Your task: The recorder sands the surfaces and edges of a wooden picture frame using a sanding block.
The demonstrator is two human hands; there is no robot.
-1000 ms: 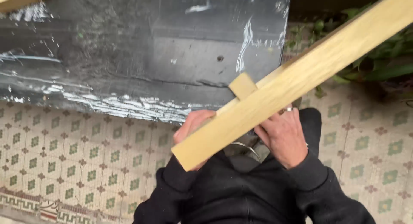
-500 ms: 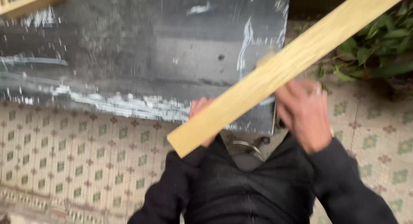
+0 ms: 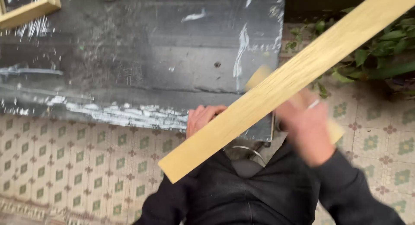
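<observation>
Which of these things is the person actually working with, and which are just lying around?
In use:
long wooden plank, gripped underneath by the left hand
small wooden block, behind the plank
right hand, blurred, at the plank's lower edge
dark paint-streaked worktable, which the plank crosses

Lying about:
wooden frame corner at the table's far left
green plants
patterned tile floor

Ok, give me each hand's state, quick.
Left hand: gripping the plank from underneath.
Right hand: blurred; seems to hold a small wood block, grip cannot be told.
</observation>
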